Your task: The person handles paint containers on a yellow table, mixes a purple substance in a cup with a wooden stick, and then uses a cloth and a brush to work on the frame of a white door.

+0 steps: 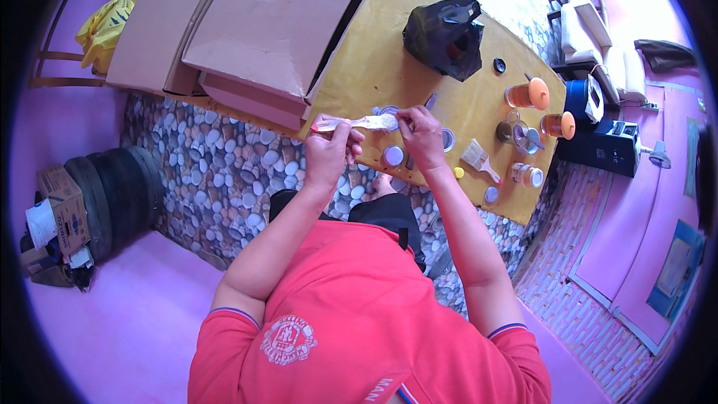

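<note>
My left hand (327,151) grips the wooden handle of a paintbrush (357,123) held level above the front edge of the yellow-covered table (389,67). My right hand (419,135) pinches the brush's bristle end with its fingertips. Just below the hands, a small round tin with a pale lid (393,155) sits on the table, and another open tin (447,139) lies to the right of my right hand.
A second paintbrush (479,158) lies to the right, near small jars (525,174) and two orange-lidded jars (528,94). A black plastic bag (446,36) sits behind. Flattened cardboard boxes (254,30) cover the table's left. Tyres (116,198) stand on the floor at left.
</note>
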`<state>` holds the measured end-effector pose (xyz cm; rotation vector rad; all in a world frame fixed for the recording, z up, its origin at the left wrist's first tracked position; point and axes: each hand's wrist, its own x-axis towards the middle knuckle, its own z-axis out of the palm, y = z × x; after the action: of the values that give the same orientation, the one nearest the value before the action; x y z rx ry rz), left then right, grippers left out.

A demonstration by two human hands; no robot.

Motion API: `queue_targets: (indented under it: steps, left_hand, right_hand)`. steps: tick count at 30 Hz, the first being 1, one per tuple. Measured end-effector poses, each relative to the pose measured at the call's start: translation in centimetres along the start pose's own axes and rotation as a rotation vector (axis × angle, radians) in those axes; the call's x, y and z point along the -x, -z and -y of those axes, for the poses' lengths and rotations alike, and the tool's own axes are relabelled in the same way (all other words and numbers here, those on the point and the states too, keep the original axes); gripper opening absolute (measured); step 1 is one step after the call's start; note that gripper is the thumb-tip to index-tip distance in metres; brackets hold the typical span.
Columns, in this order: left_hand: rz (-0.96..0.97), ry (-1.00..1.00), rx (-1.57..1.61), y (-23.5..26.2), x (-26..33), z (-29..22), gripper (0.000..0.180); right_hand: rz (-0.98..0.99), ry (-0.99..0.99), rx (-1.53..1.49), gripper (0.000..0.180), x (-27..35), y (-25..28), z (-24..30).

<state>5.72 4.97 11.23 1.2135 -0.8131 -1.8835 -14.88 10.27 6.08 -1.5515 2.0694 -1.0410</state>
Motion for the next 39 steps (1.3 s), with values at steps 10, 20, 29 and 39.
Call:
queue_targets:
  steps: [10, 20, 29, 39]
  left_hand:
    - [-0.008, 0.028, 0.001, 0.6, 0.9, 0.3, 0.009]
    - [-0.028, 0.037, 0.045, 0.6, 1.0, 0.3, 0.008]
    - [-0.023, 0.035, 0.062, 0.6, 1.0, 0.3, 0.008]
    - [-0.009, 0.002, 0.006, -0.3, -0.3, 0.6, 0.010]
  right_hand:
    - [0.029, 0.056, 0.096, 0.007, 0.0, 0.1, 0.2]
    - [0.002, 0.099, 0.119, 0.008, -0.3, 0.4, 0.0]
    - [0.009, 0.101, 0.170, 0.008, 0.4, 0.7, 0.2]
    - [0.087, -0.022, 0.075, 0.007, 0.5, 0.8, -0.2]
